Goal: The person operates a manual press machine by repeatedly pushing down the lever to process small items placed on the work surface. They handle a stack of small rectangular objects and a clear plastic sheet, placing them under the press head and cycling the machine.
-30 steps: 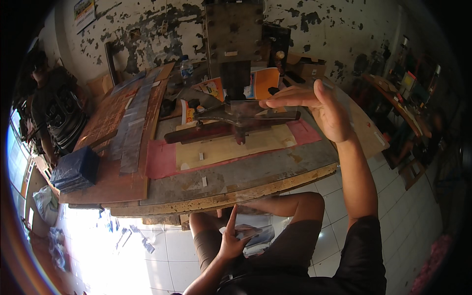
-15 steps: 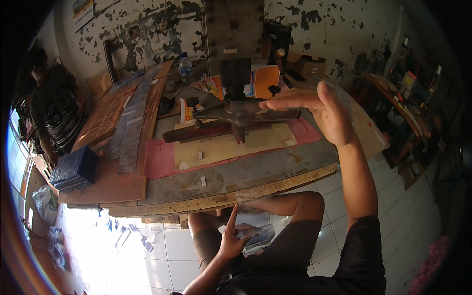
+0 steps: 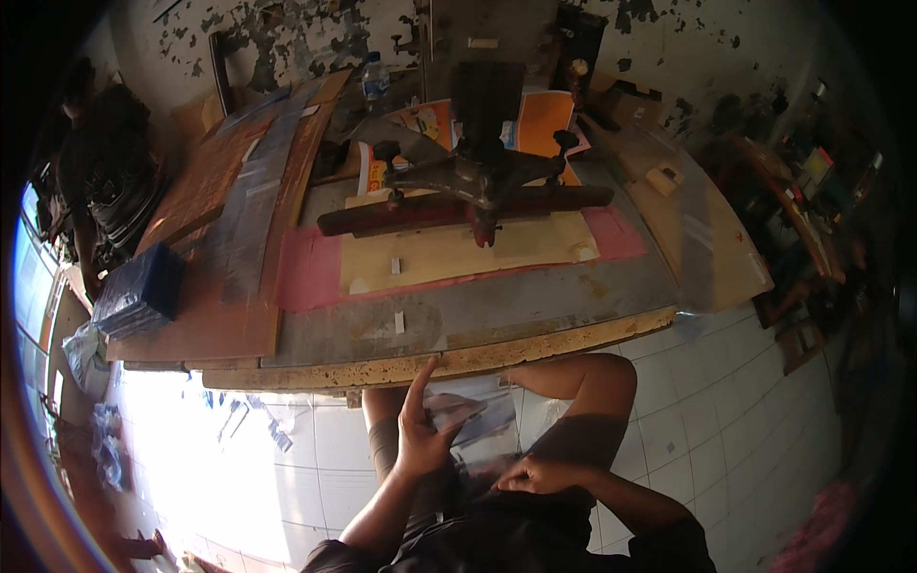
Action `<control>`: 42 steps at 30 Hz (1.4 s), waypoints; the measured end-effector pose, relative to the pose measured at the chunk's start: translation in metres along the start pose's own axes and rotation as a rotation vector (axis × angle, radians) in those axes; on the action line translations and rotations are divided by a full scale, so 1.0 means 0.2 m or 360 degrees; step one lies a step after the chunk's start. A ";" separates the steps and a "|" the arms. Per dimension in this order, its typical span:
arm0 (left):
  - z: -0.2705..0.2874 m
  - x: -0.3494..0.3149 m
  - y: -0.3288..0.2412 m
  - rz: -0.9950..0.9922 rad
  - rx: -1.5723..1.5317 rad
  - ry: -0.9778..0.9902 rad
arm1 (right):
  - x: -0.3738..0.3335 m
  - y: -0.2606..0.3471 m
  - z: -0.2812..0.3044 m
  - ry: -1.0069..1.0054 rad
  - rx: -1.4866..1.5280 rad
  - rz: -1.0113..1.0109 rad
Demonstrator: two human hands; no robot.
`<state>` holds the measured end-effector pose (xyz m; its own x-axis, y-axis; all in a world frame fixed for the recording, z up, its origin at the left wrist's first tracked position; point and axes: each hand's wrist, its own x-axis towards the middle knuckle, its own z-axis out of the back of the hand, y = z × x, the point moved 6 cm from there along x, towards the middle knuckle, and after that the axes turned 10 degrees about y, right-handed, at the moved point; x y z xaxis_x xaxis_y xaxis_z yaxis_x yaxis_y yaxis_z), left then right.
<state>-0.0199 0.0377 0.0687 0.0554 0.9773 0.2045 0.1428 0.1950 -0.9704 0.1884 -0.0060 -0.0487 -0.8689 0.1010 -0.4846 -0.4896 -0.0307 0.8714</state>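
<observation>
Over my lap, my left hand (image 3: 420, 441) is closed round several clear plastic sheets (image 3: 487, 418), its index finger pointing up toward the table edge. Close to the near end of the sheets, my right hand (image 3: 543, 475) has its fingers bent together in a pinch; what is between them is hidden. Beyond both hands, a dark press head with a long red-brown bar (image 3: 458, 212) stands over a cream pad (image 3: 458, 253) on a pink sheet (image 3: 310, 272). A clear plastic strip (image 3: 702, 239) hangs over the edge of the board at right.
On the left board (image 3: 229, 329) are a dark blue wrapped stack (image 3: 140, 291) and long clear strips (image 3: 250, 229). A small wooden block (image 3: 664, 180) sits on the right board (image 3: 731, 258). A water bottle (image 3: 375, 81) stands behind. Another person (image 3: 110, 177) is at far left.
My right hand has come down from above the right side of the table to my lap, beside the sheets. A clear strip now shows on the right board. My view has shifted slightly.
</observation>
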 end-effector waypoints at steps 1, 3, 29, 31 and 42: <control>0.01 0.01 -0.02 -0.0038 0.0093 0.0002 | 0.01 -0.05 0.02 -0.0131 -0.0052 -0.0049; -0.01 0.04 -0.04 -0.0127 0.0272 0.0047 | 0.07 -0.11 0.00 -0.0312 -0.0057 0.0100; 0.09 -0.01 0.03 0.0173 0.0393 0.0083 | -0.98 0.49 1.90 -0.3254 -0.0129 0.1059; 0.15 -0.02 0.07 0.0219 0.0293 0.0066 | -0.96 0.49 2.08 -0.3447 0.0034 0.1110; 0.17 0.03 0.11 0.0230 0.0309 0.0109 | -0.94 0.41 2.39 -0.3641 0.0115 0.1130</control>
<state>-0.0498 0.0507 0.0434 0.1294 0.9896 0.0634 -0.0638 0.0721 -0.9954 0.3467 0.4485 0.1499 0.6119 0.5803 0.5374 -0.2309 -0.5188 0.8231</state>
